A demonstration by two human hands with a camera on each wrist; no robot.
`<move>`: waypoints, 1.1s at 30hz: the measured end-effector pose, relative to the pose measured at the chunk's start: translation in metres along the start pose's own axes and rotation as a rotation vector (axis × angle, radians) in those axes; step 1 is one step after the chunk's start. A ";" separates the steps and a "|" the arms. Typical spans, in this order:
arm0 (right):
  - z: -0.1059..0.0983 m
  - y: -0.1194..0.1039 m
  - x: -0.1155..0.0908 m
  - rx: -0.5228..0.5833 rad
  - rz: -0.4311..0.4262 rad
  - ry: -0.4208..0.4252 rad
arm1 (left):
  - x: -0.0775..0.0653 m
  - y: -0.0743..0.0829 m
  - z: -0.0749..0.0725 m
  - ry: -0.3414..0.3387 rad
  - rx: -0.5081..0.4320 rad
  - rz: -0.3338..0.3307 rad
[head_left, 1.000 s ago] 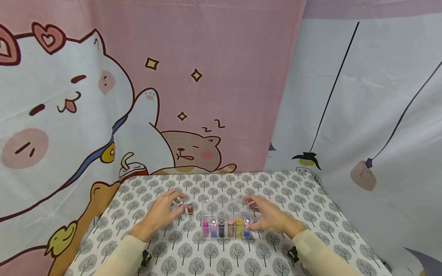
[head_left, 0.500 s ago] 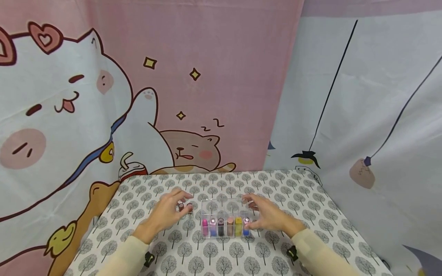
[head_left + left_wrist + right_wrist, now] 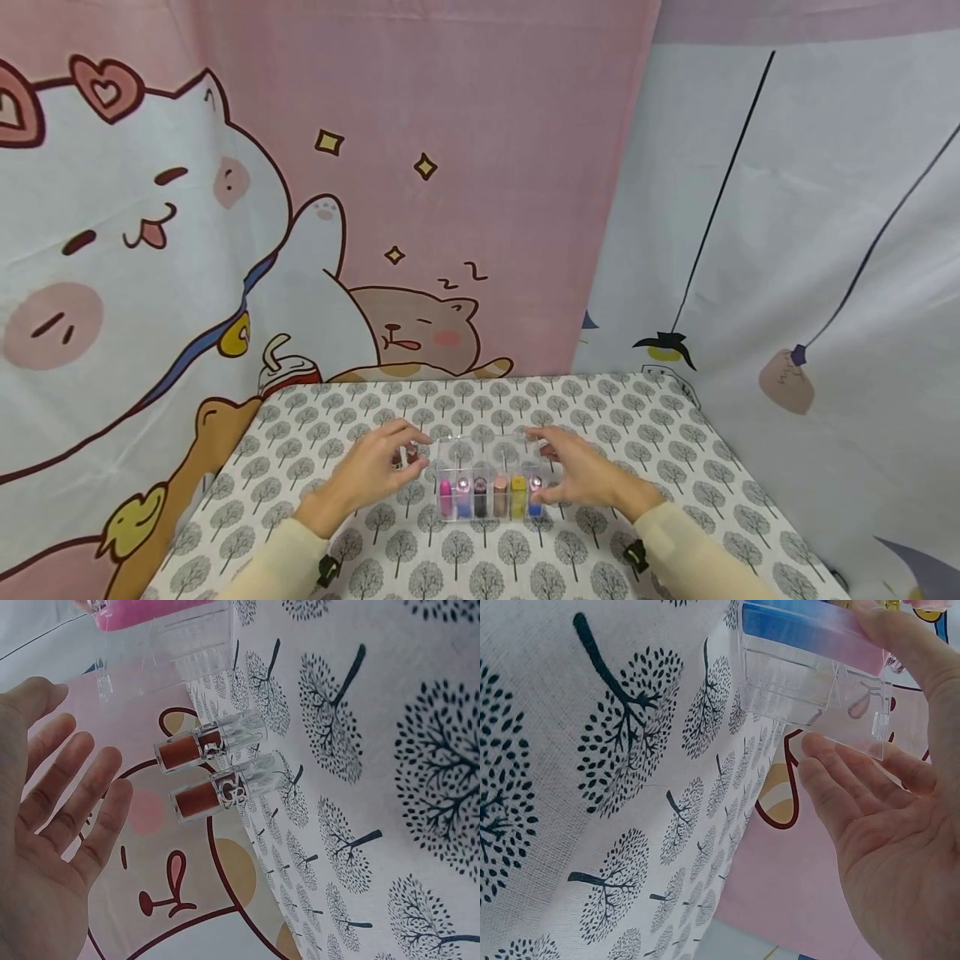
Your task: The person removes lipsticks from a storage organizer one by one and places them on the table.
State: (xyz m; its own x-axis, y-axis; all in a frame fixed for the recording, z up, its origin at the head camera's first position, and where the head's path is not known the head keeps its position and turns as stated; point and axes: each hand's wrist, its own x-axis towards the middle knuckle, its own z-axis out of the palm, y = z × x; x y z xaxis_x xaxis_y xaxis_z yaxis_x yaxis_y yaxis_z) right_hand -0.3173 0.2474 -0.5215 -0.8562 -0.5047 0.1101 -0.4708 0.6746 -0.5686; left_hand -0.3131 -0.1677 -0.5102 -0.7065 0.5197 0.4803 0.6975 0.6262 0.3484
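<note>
A clear plastic cosmetics organizer stands on the table, with several tubes in its front row: pink, blue-purple, dark, rose-gold, yellow and blue. My right hand holds its right side, thumb at the front by a blue-and-pink tube and fingers at the rear corner. Just off the organizer's left side, my left hand has its fingers loosely extended and grips nothing. Two lip gloss tubes with brown-red contents, one beside the other, stand behind the left hand, which mostly hides them in the head view.
A white tablecloth with grey tree prints covers the table. Behind it hangs a pink cloth with cartoon cats, and a pale cloth hangs on the right.
My left hand has moved right, from beside the lip glosses to the organizer's left edge, and now covers them in the head view. The right hand has stayed on the organizer.
</note>
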 end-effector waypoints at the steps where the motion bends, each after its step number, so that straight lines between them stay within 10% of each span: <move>1: 0.000 0.000 -0.001 -0.015 -0.006 0.000 | 0.000 0.001 0.000 -0.002 0.007 0.000; 33: 0.000 -0.005 0.004 -0.038 -0.045 -0.005 | -0.001 0.023 0.014 -0.179 0.038 0.017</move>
State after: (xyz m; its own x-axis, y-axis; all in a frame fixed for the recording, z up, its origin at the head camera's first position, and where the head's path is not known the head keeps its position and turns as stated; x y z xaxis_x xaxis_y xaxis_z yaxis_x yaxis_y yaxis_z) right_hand -0.3183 0.2420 -0.5179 -0.8328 -0.5379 0.1311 -0.5171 0.6710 -0.5314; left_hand -0.2984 -0.1458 -0.5138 -0.7070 0.6234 0.3341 0.7069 0.6361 0.3092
